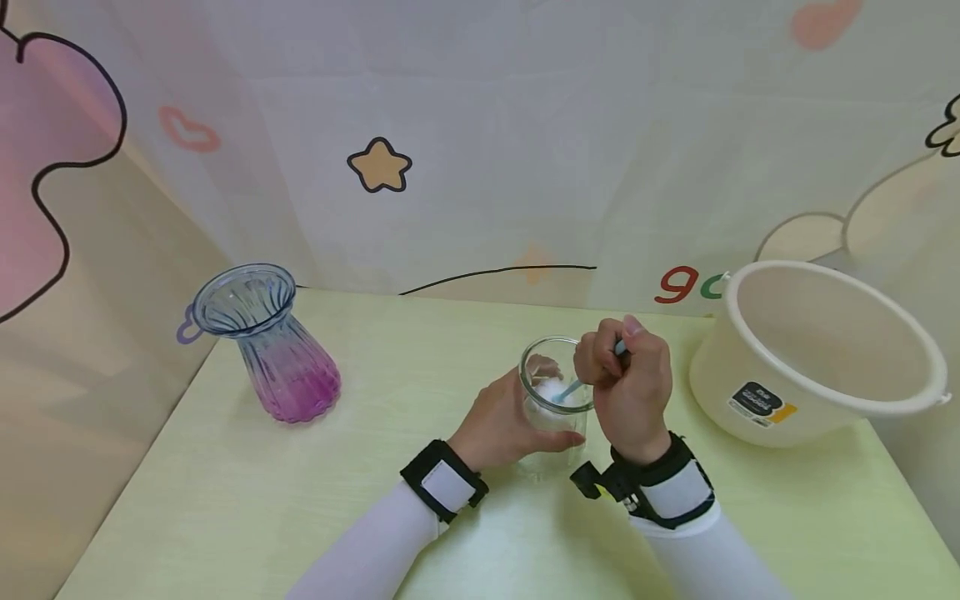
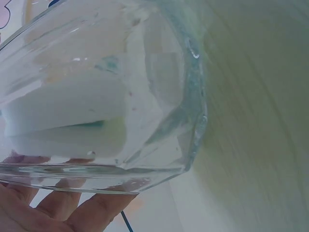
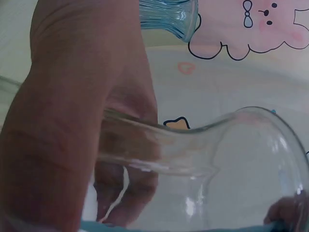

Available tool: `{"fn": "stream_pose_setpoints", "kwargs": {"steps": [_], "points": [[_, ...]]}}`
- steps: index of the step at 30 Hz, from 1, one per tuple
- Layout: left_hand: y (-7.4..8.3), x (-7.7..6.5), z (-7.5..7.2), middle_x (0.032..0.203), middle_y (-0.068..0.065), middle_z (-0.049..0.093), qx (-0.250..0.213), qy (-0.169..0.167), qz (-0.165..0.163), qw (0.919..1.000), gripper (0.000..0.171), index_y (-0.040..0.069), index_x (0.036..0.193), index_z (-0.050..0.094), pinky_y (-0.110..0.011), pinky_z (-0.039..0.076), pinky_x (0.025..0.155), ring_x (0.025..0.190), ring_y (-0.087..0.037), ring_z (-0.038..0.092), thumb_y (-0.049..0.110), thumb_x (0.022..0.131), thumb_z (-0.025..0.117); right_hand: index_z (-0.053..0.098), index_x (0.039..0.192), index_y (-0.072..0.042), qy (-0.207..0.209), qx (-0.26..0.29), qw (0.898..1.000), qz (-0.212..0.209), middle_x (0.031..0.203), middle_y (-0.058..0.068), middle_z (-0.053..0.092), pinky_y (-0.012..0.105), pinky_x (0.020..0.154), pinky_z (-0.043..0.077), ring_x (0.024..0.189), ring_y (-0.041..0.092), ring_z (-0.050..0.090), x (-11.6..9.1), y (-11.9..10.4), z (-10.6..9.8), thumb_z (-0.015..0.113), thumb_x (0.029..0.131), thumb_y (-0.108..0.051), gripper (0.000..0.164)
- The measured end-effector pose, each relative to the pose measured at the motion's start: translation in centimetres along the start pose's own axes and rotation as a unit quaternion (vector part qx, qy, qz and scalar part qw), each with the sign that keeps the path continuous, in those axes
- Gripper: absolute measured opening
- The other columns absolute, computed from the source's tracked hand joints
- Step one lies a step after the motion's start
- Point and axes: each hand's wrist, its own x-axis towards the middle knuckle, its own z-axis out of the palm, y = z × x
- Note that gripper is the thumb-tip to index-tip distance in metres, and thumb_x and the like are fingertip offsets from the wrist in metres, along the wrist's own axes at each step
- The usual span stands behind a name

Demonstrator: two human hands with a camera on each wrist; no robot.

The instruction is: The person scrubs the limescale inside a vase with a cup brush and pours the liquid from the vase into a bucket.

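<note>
My left hand (image 1: 498,425) grips a clear glass jar (image 1: 552,423) from its left side, thumb toward me and fingers round the far side. Those fingers (image 2: 91,210) show behind the glass in the left wrist view. My right hand (image 1: 630,387), in a fist over the rim, holds the light blue stick handle (image 1: 572,389) of a bottle brush. Its white, sponge-like head (image 1: 551,388) is down inside the jar. Through the glass wall in the left wrist view, the white head (image 2: 63,106) appears blurred.
At the left stands a fluted glass vase (image 1: 296,367), blue at the top and pink below, with a purple loop (image 1: 187,325) by its rim. A cream bucket (image 1: 712,375) with a label is at the right. A printed curtain (image 1: 480,192) hangs behind the pale table (image 1: 225,517).
</note>
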Motion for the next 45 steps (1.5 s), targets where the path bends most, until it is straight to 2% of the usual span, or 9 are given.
{"fn": "stream_pose_setpoints", "kwargs": {"steps": [6, 12, 16, 24, 29, 33, 37, 41, 45], "points": [[0.1, 0.1, 0.1, 0.133, 0.008, 0.064, 0.005, 0.003, 0.002, 1.0, 0.084, 0.027, 0.137, 0.051, -0.028, 0.053, 0.089, 0.109, -0.009, 0.064, 0.048, 0.069, 0.095, 0.033, 0.063, -0.008, -0.033, -0.076, 0.997, 0.004, 0.055, 0.004, 0.022, 0.031, 0.041, 0.014, 0.046, 0.018, 0.02, -0.3, 0.2, 0.0, 0.027, 0.103, -0.018, 0.041], [0.1, -0.1, 0.3, 0.129, 0.005, 0.066, -0.004, -0.005, 0.004, 1.0, 0.081, 0.029, 0.132, 0.052, -0.026, 0.053, 0.085, 0.105, -0.009, 0.063, 0.049, 0.068, 0.095, 0.036, 0.065, -0.005, -0.043, -0.168, 0.985, 0.013, 0.056, 0.006, 0.029, 0.032, 0.04, 0.021, 0.047, 0.019, 0.028, -0.7, -0.3, 0.2, 0.028, 0.105, -0.016, 0.042], [0.1, -0.1, 0.3, 0.127, 0.005, 0.067, -0.005, -0.008, 0.01, 0.9999, 0.079, 0.03, 0.131, 0.051, -0.026, 0.053, 0.083, 0.103, -0.009, 0.063, 0.049, 0.068, 0.095, 0.04, 0.066, -0.004, -0.046, -0.198, 0.979, 0.021, 0.057, 0.007, 0.031, 0.033, 0.042, 0.025, 0.049, 0.019, 0.031, -0.6, -0.6, 0.4, 0.029, 0.105, -0.013, 0.041], [0.1, -0.2, 0.0, 0.121, 0.009, 0.067, -0.008, -0.003, 0.011, 0.9999, 0.077, 0.032, 0.129, 0.051, -0.027, 0.053, 0.083, 0.102, -0.008, 0.063, 0.048, 0.069, 0.095, 0.046, 0.071, -0.004, -0.06, -0.208, 0.976, 0.039, 0.059, 0.007, 0.036, 0.037, 0.045, 0.029, 0.051, 0.02, 0.034, -0.2, -0.8, 0.2, 0.027, 0.104, -0.009, 0.038], [-0.1, -0.2, -0.1, 0.123, 0.01, 0.067, -0.009, -0.005, 0.012, 0.9999, 0.077, 0.032, 0.13, 0.051, -0.028, 0.053, 0.086, 0.104, -0.008, 0.063, 0.048, 0.069, 0.095, 0.047, 0.074, -0.003, -0.057, -0.187, 0.979, 0.058, 0.06, 0.007, 0.035, 0.035, 0.045, 0.026, 0.051, 0.021, 0.031, -0.1, -0.7, 0.1, 0.027, 0.102, -0.009, 0.036], [-0.2, 0.0, 0.0, 0.126, 0.008, 0.065, -0.003, -0.003, 0.014, 0.9999, 0.078, 0.029, 0.131, 0.05, -0.029, 0.054, 0.088, 0.106, -0.01, 0.063, 0.047, 0.069, 0.095, 0.043, 0.071, -0.003, -0.044, -0.168, 0.982, 0.071, 0.059, 0.007, 0.03, 0.032, 0.045, 0.023, 0.051, 0.022, 0.028, 0.0, -0.7, 0.0, 0.029, 0.107, -0.014, 0.04], [-0.2, 0.2, 0.1, 0.129, 0.009, 0.064, 0.005, -0.001, 0.019, 0.9998, 0.08, 0.029, 0.132, 0.05, -0.032, 0.054, 0.09, 0.109, -0.011, 0.063, 0.048, 0.069, 0.094, 0.036, 0.066, -0.003, -0.035, -0.153, 0.984, 0.081, 0.059, 0.007, 0.025, 0.034, 0.047, 0.021, 0.051, 0.023, 0.027, 0.2, -0.8, 0.0, 0.032, 0.112, -0.022, 0.05], [-0.1, 0.2, 0.0, 0.129, 0.009, 0.063, 0.009, -0.003, 0.018, 0.9998, 0.081, 0.03, 0.133, 0.049, -0.031, 0.054, 0.09, 0.109, -0.01, 0.063, 0.049, 0.069, 0.094, 0.032, 0.065, -0.003, -0.045, -0.138, 0.986, 0.084, 0.059, 0.008, 0.024, 0.035, 0.048, 0.02, 0.051, 0.024, 0.025, 0.2, -0.9, -0.1, 0.031, 0.113, -0.022, 0.052], [-0.2, 0.2, 0.0, 0.127, 0.008, 0.064, 0.005, -0.006, 0.018, 0.9998, 0.08, 0.03, 0.133, 0.049, -0.03, 0.054, 0.09, 0.108, -0.01, 0.064, 0.049, 0.069, 0.094, 0.032, 0.065, -0.003, -0.058, -0.145, 0.984, 0.083, 0.059, 0.007, 0.025, 0.034, 0.048, 0.022, 0.051, 0.023, 0.027, 0.2, -0.8, -0.2, 0.03, 0.112, -0.019, 0.049]]}}
